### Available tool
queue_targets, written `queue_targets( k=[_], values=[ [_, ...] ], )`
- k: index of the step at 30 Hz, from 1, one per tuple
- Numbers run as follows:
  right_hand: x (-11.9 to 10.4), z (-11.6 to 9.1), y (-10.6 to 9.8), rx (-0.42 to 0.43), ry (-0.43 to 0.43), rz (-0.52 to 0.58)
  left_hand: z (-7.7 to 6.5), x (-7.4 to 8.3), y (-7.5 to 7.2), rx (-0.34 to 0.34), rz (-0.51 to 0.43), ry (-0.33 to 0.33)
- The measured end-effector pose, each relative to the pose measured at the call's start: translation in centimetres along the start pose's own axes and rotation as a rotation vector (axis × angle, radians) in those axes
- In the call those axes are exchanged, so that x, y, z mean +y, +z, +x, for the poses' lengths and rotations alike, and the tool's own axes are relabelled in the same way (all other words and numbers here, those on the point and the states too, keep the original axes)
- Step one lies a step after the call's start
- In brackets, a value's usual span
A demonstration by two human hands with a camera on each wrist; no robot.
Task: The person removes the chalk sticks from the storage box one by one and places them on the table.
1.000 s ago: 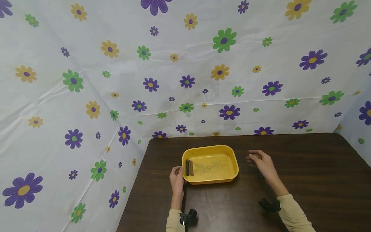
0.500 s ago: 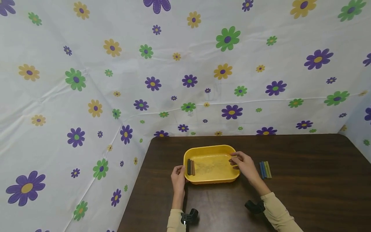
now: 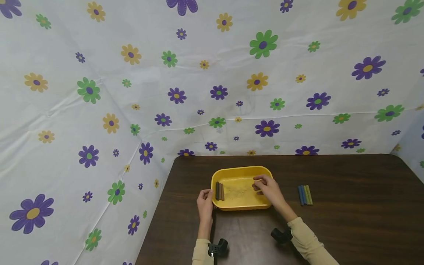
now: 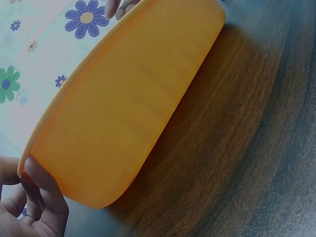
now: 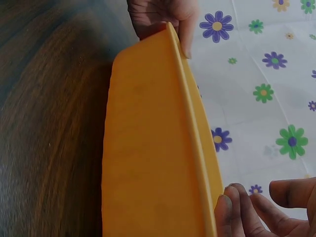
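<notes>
A shallow yellow plastic tray [image 3: 243,207] stands on the table in the head view. My left hand [image 3: 205,204] pinches its near left rim between thumb and fingers; the left wrist view shows the thumb [image 4: 9,170] on the inner side. My right hand [image 3: 269,189] reaches over the tray's right side, fingers loosely bent. In the right wrist view its thumb [image 5: 291,192] and fingers are apart, with nothing seen between them. A black stick [image 3: 217,191] and two brown sticks [image 3: 222,192], crayon-like, lie side by side along the tray's left end.
Several blue and green sticks [image 3: 305,195] lie side by side on the dark wooden table [image 3: 357,213], right of the tray. A white flowered cloth [image 3: 198,81] hangs behind the table and along its left side.
My right hand has moved left, from beside the blue and green sticks to over the tray's right side, uncovering those sticks. My left hand keeps its grip on the rim.
</notes>
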State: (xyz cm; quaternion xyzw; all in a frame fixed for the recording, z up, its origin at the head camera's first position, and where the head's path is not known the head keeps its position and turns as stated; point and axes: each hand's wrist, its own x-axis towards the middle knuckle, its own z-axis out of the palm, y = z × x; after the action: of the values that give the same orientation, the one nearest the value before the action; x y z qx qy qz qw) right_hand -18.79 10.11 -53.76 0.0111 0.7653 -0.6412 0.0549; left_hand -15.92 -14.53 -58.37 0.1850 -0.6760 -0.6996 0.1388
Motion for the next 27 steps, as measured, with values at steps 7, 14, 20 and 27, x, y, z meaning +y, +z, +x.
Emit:
queue_targets(
  k=[7,14,20,27],
  values=[
    [0.5,0.6,1.4,-0.037,-0.005,0.051,0.2,-0.2,0.0,-0.003,-0.011,0.009],
    [0.8,0.7,2.5,-0.048,-0.009,0.033,0.1,-0.6,-0.1,-0.018,-0.046,0.074],
    [1.1,1.1,3.6,-0.049,-0.006,0.022,0.2,-0.7,0.0,-0.02,-0.047,0.066],
    [1.4,1.7,4.6,-0.043,-0.003,0.004,0.2,-0.3,0.1,-0.002,-0.022,-0.01]
  ],
)
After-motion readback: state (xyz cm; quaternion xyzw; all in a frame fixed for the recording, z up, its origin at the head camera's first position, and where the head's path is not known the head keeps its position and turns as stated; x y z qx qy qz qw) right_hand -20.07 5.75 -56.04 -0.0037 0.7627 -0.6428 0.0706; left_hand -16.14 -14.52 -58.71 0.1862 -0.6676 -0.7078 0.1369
